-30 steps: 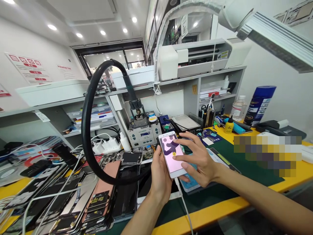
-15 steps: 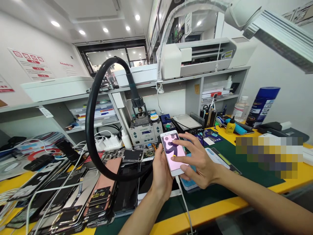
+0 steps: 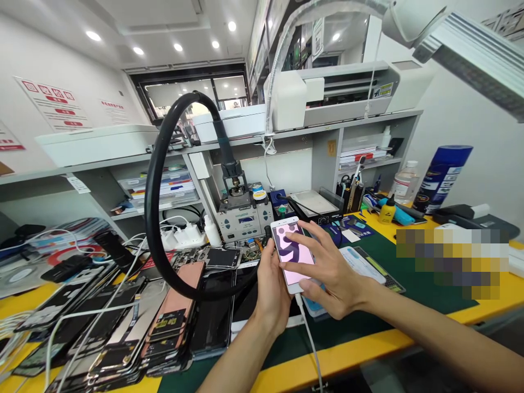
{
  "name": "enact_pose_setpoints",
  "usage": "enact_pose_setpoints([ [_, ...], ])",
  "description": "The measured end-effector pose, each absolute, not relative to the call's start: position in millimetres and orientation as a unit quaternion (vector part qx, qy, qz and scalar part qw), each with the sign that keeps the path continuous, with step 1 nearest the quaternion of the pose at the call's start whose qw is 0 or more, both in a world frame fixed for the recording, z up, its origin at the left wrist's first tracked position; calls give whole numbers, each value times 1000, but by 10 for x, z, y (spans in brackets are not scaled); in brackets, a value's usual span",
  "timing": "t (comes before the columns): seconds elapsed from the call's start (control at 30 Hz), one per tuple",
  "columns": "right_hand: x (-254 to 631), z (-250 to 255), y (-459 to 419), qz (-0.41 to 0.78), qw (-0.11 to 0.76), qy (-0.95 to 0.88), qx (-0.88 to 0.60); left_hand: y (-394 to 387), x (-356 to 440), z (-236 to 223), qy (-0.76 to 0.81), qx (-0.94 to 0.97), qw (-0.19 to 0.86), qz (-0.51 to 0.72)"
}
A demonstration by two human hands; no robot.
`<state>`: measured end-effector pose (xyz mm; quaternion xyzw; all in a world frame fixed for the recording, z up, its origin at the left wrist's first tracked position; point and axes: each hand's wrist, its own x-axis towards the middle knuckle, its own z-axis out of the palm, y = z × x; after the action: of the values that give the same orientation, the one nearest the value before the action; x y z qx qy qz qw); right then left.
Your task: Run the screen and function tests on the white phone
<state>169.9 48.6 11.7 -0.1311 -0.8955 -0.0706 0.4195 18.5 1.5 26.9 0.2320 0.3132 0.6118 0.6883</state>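
A white smartphone (image 3: 293, 277) rests upright in my left hand (image 3: 272, 297), whose thumb lies along its left edge. Its lit screen shows a pink background with dark purple shapes. From the phone's lower end a white cable (image 3: 310, 335) runs down over the yellow front edge. My right hand (image 3: 333, 273) is over the screen with its fingers spread; the index and middle fingertips are at the glass, though contact is hard to judge. Below the hands lie a phone with a dark screen (image 3: 244, 305) and a light blue case (image 3: 313, 307), partly covered.
Stacked phone screens and parts (image 3: 172, 322) fill the left side. A thick black hose (image 3: 150, 202) arches up from a rework station (image 3: 245, 221). Bottles, including a yellow one (image 3: 386, 212), stand at the back right on the green mat (image 3: 426, 289) and yellow table (image 3: 491, 303). A lamp (image 3: 475, 60) hangs above.
My right index and middle fingers have shifted left across the screen, and the yellow spot on it is no longer visible. My left hand keeps its hold. The camera view has shifted slightly.
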Motion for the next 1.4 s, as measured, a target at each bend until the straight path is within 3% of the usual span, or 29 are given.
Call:
enact_pose_setpoints([
  [0.6,1755,133,557,-96,498,-852,-126,22,156,239,277,285,713,577],
  [1.4,1846,153,683,-117,531,-820,-178,30,138,265,285,275,710,583],
])
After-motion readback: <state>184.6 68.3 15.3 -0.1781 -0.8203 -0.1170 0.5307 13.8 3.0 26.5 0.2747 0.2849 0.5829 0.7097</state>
